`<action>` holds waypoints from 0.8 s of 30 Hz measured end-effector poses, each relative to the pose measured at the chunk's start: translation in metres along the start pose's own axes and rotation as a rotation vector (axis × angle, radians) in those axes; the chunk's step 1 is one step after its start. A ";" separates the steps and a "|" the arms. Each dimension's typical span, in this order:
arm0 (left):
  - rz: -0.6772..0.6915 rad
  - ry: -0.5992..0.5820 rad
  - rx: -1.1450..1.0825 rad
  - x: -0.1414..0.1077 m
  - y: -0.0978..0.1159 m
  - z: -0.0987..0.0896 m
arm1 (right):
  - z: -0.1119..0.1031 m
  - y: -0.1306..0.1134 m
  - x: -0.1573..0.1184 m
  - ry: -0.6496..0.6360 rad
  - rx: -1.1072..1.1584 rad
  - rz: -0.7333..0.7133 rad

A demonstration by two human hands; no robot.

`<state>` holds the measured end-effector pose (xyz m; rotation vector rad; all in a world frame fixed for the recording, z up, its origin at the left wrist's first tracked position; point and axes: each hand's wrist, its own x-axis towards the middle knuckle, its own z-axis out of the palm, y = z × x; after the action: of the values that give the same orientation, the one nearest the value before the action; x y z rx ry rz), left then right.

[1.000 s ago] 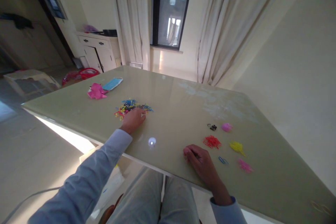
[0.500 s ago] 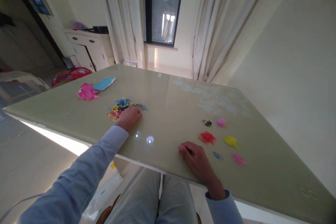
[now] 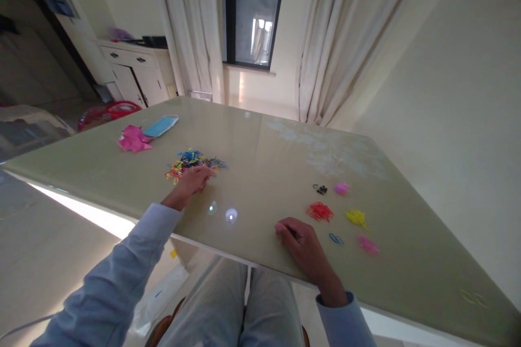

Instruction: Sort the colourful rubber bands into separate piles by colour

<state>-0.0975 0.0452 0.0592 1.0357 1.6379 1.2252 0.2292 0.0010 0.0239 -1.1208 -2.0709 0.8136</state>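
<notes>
A mixed pile of small coloured rubber bands [image 3: 190,159], in blue, yellow, red and black, lies on the left half of the table. Over its near right edge is my left hand [image 3: 191,181], thumb and fingers pinched together; anything between the fingertips is too small to make out. My right hand [image 3: 302,244] rests curled by the table's near edge, and its palm side is hidden. Beyond and right of it are sorted groups: red bands [image 3: 319,211], black bands [image 3: 321,190], yellow bands [image 3: 356,218], two pink clumps [image 3: 368,245] and a blue band [image 3: 336,238].
The glossy table [image 3: 252,173] carries a crumpled pink piece [image 3: 134,139] and a blue face mask [image 3: 161,126] at the far left. Faint yellow loops [image 3: 474,298] lie near the right corner. A white cabinet [image 3: 134,70] and curtains [image 3: 195,27] stand behind.
My left hand has drawn back a little to the left and nearer me, uncovering more of the pile's right side. My right hand stays in place.
</notes>
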 end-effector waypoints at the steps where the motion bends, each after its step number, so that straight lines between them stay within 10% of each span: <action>1: -0.014 -0.026 -0.086 -0.003 0.002 0.000 | 0.000 0.000 0.000 -0.002 0.000 0.004; 8: -0.121 -0.332 -0.579 -0.038 0.014 0.015 | 0.000 -0.003 0.000 -0.003 -0.001 0.017; 24: -0.056 -0.506 -0.565 -0.095 0.054 0.083 | 0.000 -0.007 0.001 0.025 -0.007 0.032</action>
<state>0.0180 -0.0092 0.1089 0.8363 0.8565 1.1688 0.2252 -0.0015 0.0292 -1.1650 -2.0412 0.8041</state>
